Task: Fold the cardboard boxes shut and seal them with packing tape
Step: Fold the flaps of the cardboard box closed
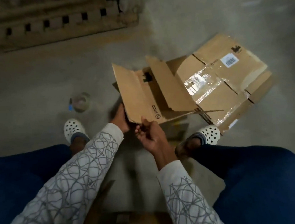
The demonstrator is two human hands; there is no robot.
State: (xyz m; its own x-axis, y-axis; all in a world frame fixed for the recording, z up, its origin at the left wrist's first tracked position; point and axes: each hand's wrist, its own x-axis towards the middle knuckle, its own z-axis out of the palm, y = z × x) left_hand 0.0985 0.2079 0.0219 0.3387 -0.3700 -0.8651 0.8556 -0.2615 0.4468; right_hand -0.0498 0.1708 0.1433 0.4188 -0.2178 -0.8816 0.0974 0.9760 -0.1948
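— What's the ground like, starting nearest you?

— A bare grey concrete floor [40, 78], dusty and dim. The person sits low over it with knees in dark blue trousers [261, 182] spread to either side. Between the knees, at the very bottom edge, lies something brown and too blurred to name.

— And the arms?

— Both reach forward in pale sleeves [78, 168] with a grey looping pattern and meet in the middle. The left hand [120, 116] is tucked under the near left edge of the cardboard box [140, 97] and grips it, its fingers hidden behind the board. The right hand [148, 133] is just beside it, palm turned up. Its thumb lies on the box's near edge and its fingers curl beneath, pinching the cardboard.

— So where is the box?

— Held up off the floor between the feet, tilted, with its flaps open and standing up. A small printed logo runs along its near side.

— Further out?

— White perforated clogs [74, 126] flank the hands. Left of the box, a roll of clear tape [79, 102] sits on the floor, well apart from the hands. Behind and to the right, a second box [225, 79] lies flat, with shiny tape across its seams and a barcode label [229, 60] near its far end. Its near side disappears behind the held box's flaps. At the far left, a long slotted wooden frame [53, 21] lies along the floor.
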